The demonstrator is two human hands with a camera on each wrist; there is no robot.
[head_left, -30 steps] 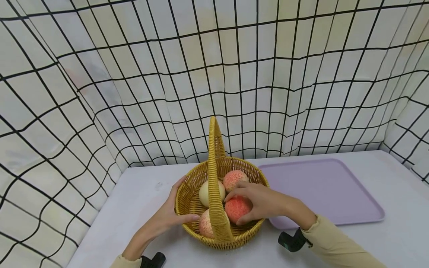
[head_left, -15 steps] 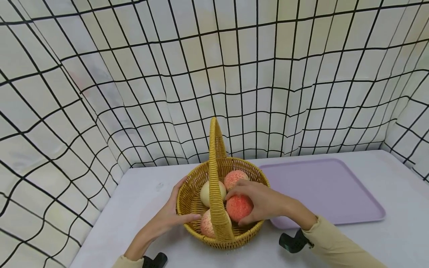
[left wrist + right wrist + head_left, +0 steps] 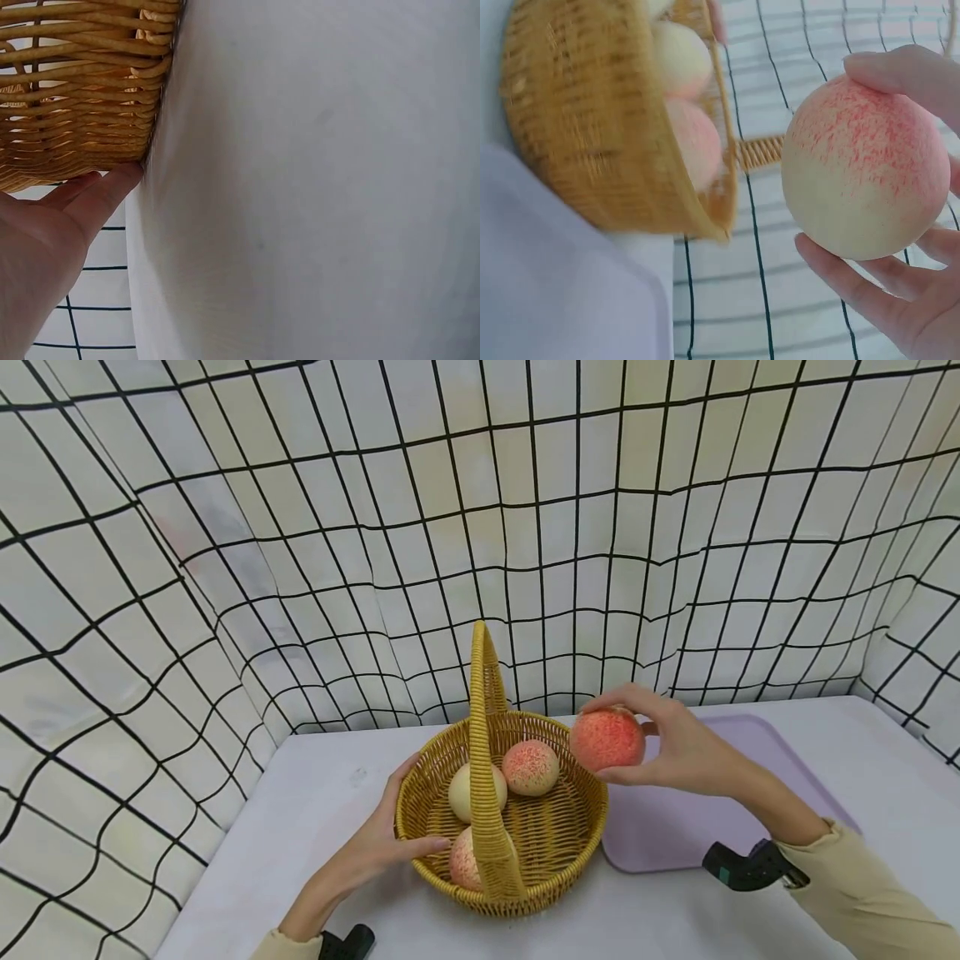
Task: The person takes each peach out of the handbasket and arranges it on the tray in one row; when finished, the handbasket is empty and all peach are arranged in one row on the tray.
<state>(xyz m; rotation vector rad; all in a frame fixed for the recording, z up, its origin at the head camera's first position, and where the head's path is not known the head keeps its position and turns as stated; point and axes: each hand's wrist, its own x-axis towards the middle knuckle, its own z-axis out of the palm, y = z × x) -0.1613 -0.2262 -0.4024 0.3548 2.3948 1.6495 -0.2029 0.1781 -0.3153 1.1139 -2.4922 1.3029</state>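
a: latest change at the right hand [image 3: 686, 752]?
b: raised out of the basket [image 3: 558, 835], gripping the red peach [image 3: 607, 738] between thumb and fingers. half a second ago, down inside, on the same fruit. now above the rim at that side, with a visible gap to the basket in the right wrist view.

a: state of the left hand [image 3: 378, 839]?
b: holding the left side of the basket: fingers against the outer wall, thumb over the rim. in the left wrist view, fingertips low on the weave, close to the desk [image 3: 300, 793]. no marked shift since the lift.

a: remaining contents?
b: three, all left of the right hand. nearest, the speckled peach [image 3: 531, 768]. farther left, the cream peach [image 3: 461, 795], partly behind the handle [image 3: 478, 735]. beside the left thumb, the near peach [image 3: 463, 860]; contact not clear.

a: position of the purple tray [image 3: 667, 835]?
b: below the right hand, just right of the basket.

a: meaning for the work in hand?
b: by judgement, removal of one peach complete, release not yet made. bare weave now exposed, lower left of the right hand. basket apparently well steadied by the left hand.
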